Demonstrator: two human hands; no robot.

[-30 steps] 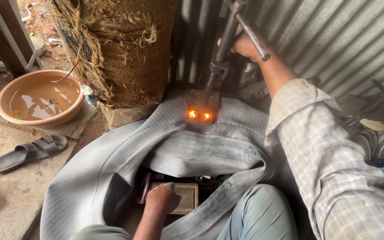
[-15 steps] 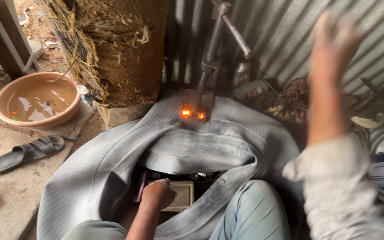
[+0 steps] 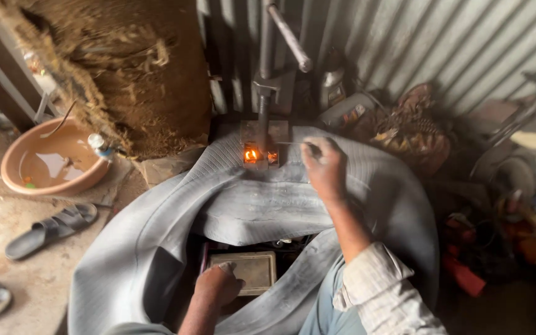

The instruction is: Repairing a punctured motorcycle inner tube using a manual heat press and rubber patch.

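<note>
A large grey rubber inner tube (image 3: 268, 205) lies across my lap and the ground, one part clamped under a metal screw press (image 3: 265, 93) where small orange flames (image 3: 252, 155) burn. My right hand (image 3: 322, 166) hovers just right of the flames, pinching a thin metal rod (image 3: 293, 144) that points toward the fire. My left hand (image 3: 218, 284) is closed in a loose fist, resting beside a flat rectangular tin box (image 3: 249, 270) inside the tube's loop. The press handle (image 3: 290, 37) sticks out above, untouched.
An orange basin (image 3: 54, 164) with water sits at the left near a dark sandal (image 3: 48, 229). A fibrous brown bundle (image 3: 125, 74) stands behind it. Corrugated metal sheeting (image 3: 442, 43) forms the back wall. Cluttered scrap and tools (image 3: 404, 130) fill the right side.
My right hand let go of the press handle, swung up and away, then came down beside the flames holding a thin rod. My left hand stayed by the box.
</note>
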